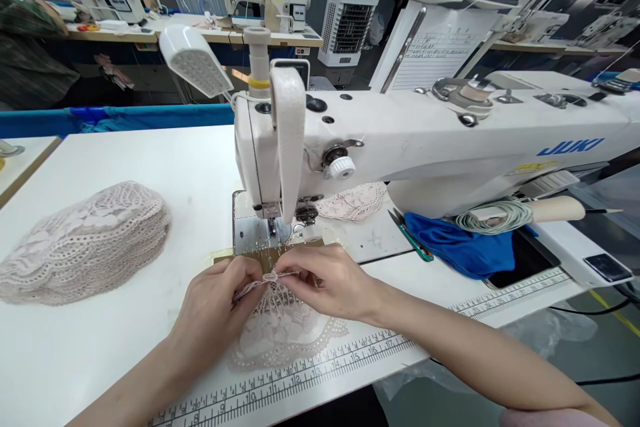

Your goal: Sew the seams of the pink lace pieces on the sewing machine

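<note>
A piece of pale pink lace hangs between my two hands, its scalloped edge lying on the white table just in front of the sewing machine. My left hand pinches the top edge of the lace at its left side. Thumb and fingers of my right hand are pressed together on the same edge, close to the left hand. The lace looks gathered at the middle between them. Behind my fingers are the needle and presser foot, over the metal plate.
To the left lies a stack of lace pieces. Another lace piece rests behind the needle. At right are green-handled snips, blue cloth, a coiled cord and a phone. A ruler strip runs along the front edge.
</note>
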The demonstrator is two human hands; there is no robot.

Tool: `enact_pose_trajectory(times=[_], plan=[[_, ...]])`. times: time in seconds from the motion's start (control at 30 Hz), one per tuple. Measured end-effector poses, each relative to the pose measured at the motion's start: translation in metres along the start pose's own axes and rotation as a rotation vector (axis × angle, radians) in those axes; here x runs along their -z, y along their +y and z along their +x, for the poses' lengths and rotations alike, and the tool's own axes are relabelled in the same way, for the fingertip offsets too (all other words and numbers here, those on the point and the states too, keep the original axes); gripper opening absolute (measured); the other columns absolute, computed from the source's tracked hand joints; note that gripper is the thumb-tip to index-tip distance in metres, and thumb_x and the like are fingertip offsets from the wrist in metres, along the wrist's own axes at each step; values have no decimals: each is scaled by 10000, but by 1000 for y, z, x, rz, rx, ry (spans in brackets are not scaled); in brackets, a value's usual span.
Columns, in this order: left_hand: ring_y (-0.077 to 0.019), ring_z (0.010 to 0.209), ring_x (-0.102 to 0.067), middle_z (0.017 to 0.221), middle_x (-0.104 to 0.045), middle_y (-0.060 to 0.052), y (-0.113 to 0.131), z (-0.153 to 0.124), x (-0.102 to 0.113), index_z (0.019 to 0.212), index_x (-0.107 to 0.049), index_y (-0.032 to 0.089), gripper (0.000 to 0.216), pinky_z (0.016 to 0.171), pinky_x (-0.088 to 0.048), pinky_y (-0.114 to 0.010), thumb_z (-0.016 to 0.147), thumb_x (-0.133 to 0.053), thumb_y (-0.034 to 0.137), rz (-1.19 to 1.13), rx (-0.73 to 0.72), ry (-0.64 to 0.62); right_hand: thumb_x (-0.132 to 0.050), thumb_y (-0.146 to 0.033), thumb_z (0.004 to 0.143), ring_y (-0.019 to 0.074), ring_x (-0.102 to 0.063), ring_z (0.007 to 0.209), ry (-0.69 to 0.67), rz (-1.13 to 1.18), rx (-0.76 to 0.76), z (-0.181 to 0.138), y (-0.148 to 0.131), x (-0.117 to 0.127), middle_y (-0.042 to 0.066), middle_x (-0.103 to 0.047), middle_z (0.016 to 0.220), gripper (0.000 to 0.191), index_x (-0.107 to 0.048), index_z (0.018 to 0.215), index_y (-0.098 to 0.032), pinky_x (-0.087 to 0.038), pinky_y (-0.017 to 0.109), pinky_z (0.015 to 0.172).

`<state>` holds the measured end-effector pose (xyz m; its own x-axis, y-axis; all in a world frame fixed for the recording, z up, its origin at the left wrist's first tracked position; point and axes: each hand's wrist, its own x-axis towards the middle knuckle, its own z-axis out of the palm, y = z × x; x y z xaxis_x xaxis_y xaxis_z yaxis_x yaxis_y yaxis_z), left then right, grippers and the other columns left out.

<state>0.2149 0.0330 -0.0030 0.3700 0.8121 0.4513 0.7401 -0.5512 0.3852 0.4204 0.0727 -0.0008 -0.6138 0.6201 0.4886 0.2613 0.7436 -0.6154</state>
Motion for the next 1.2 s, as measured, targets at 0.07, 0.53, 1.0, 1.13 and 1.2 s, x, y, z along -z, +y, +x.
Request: enact_pose_trajectory(times=[0.07, 0.53, 1.0, 1.13, 1.2], plan=[[-91, 452, -464, 529, -521, 88, 1, 1, 0, 830, -434, 226, 101, 457, -344, -182, 907, -497, 213, -6, -5, 5, -482, -143, 909, 79, -563, 568, -9, -22, 18, 0, 0, 0, -5, -666, 714, 145, -625, 930, -154, -456, 195, 510], [-58, 538, -597, 753, -719, 59, 5, -2, 0, 1164, -561, 215, 288, 610, -479, -197, 918, -468, 99, -84, -215, 38, -658, -70, 788, 53, -460, 483, 235, -662, 719, -5, -6, 4, -58, -549, 548, 162, -659, 665, -176, -400, 191, 422], [-185, 590, -612, 696, -705, 13, 3, 3, -3, 1016, -659, 234, 216, 550, -443, -304, 879, -568, 375, 117, 237, -255, -515, -168, 928, 62, -560, 515, -135, -122, -185, 7, 4, -3, -20, -668, 655, 178, -665, 836, -138, -404, 189, 483], [-262, 875, -639, 1005, -702, -95, 4, 3, -7, 1192, -556, 139, 394, 763, -449, -415, 867, -606, 356, 370, -1, -38, -517, -230, 939, 100, -596, 599, -161, -335, -290, 11, 15, -10, -3, -706, 734, 207, -711, 880, -192, -363, 228, 531], [-281, 991, -619, 1111, -683, -99, 8, 1, -8, 1149, -594, 148, 301, 848, -413, -442, 868, -609, 255, 455, -149, 31, -538, -263, 941, 123, -619, 688, -147, -352, -303, 13, 18, -12, 11, -712, 768, 198, -722, 897, -204, -397, 249, 607]])
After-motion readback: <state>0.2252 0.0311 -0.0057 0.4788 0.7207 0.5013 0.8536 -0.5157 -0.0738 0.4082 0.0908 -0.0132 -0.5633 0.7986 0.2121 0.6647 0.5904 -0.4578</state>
